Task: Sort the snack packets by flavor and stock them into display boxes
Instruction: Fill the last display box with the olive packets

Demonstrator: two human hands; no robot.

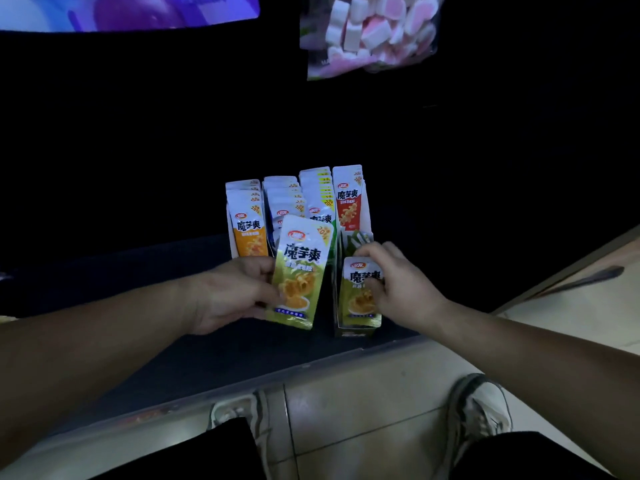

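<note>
My left hand (228,292) grips a green snack packet (301,271), held upright and slightly tilted above the dark shelf. My right hand (394,282) pinches the front green packet (356,296) standing in a green display box (353,332) at the right. Behind stand rows of packets in display boxes: orange packets (247,230) at the left, a blue-white row (284,199) beside them, a green-edged row (317,195) further right, and red packets (349,199) at the far right.
The boxes stand on a dark low shelf (173,358) whose front edge runs diagonally. A bag of pink and white marshmallows (367,32) hangs above. Below lie a tiled floor (363,410) and my shoes (481,400).
</note>
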